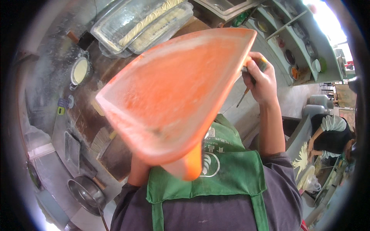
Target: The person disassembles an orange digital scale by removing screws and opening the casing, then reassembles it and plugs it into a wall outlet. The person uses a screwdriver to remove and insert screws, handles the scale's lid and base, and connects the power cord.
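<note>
A large orange plastic dustpan-shaped scoop [173, 88], dusted with white powder, is held up in front of my chest with its hollow side showing. Its stubby handle [189, 163] points down toward my green apron [231, 173]. My right hand [263, 79] is closed around a screwdriver [243, 96] with a dark handle and a thin shaft slanting down. The thumb of that hand lies close to the scoop's right edge; whether it also grips the edge I cannot tell. Only my left forearm shows, below the scoop; the hand itself is hidden behind it.
Clear plastic tubs [142, 27] with pale dough stand at the back of a brown table [86, 111]. A pot [80, 70] of pale contents is at left, a dark wok [86, 194] lower left. Shelves [293, 42] hold dishes. At right, a person [331, 133] handles dough strips [301, 159].
</note>
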